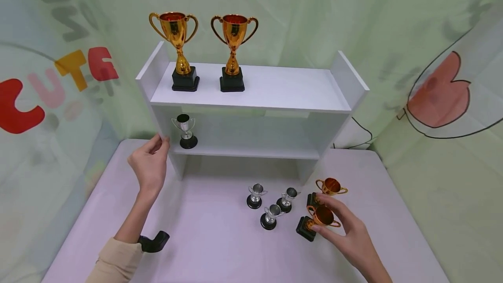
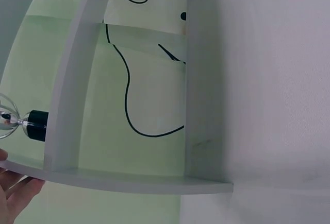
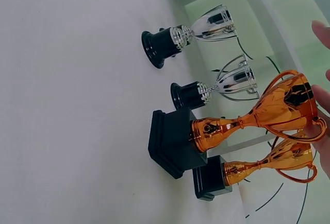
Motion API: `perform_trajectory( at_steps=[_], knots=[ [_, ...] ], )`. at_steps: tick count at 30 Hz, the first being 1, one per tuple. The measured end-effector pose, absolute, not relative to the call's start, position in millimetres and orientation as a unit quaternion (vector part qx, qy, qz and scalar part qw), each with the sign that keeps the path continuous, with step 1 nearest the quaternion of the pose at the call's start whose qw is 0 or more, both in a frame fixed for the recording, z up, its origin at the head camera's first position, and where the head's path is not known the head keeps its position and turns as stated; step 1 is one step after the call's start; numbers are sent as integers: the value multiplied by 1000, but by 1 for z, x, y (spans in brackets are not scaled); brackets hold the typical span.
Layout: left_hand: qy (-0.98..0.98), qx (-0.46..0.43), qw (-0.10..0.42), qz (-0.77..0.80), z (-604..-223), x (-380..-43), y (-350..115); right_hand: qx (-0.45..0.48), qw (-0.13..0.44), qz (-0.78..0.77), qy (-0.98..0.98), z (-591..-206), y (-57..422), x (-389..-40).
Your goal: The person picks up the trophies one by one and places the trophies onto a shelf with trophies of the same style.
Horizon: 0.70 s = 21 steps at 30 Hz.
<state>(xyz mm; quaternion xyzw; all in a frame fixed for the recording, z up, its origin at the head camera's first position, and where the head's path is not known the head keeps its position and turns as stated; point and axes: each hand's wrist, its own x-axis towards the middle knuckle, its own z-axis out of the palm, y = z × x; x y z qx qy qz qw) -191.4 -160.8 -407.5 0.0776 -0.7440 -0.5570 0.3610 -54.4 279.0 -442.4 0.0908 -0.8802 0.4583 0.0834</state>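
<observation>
My left hand pinches the left side panel of a white two-tier shelf, thumb on one face and fingers on the other. Just inside that panel, a small silver trophy stands on the middle board. Over at the right, my right hand reaches around the nearer gold trophy, thumb and index finger spread on either side of its cup. That trophy stands upright on its black base on the table. Close behind it is another gold trophy, partly covered by my fingers.
Two gold trophies, one at the left and one beside it, stand on the top board. Three silver trophies are grouped on the white table before the shelf. Printed cloth hangs behind and at both sides.
</observation>
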Motion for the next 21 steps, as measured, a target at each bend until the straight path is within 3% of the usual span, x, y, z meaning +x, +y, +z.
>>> perform_trajectory(
  at_steps=[21],
  knots=[
    [-743,79,359,-559,-408,-192,-160,-45,97,506,-856,-473,276,-52]
  ],
)
